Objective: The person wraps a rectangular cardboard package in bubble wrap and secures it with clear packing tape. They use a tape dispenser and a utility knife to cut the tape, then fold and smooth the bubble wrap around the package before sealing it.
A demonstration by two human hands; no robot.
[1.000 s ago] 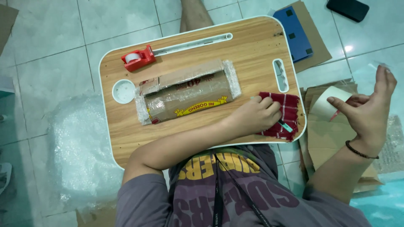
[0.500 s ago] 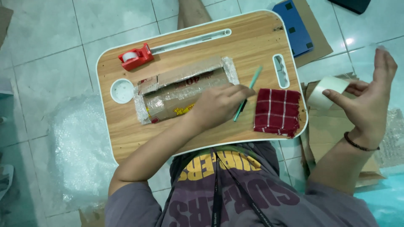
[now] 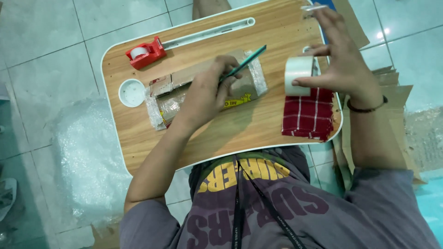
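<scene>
Your right hand (image 3: 339,64) has swung in from the right edge of the frame and now hovers over the tabletop (image 3: 258,124), bringing the roll of clear tape (image 3: 299,76) with it. Thumb and fingers pinch the roll from its sides, the other fingers spread upward, and the roll sits just above the red checked cloth (image 3: 308,115) at the right of the tabletop. Your left hand (image 3: 205,94) rests on the wrapped cardboard parcel (image 3: 203,90) in the middle of the frame, and it has picked up the teal pen-like tool (image 3: 243,64) that lay beside the cloth half a second ago; the fingers are curled closed around it, its tip pointing to the upper right. The parcel is a brown cardboard box lying lengthwise, covered in crinkled clear plastic that bunches at both ends, with a yellow printed strip along its lower edge. A red tape dispenser (image 3: 145,53) sits at the upper left, and a round white recess (image 3: 132,92) lies just left of the parcel.
</scene>
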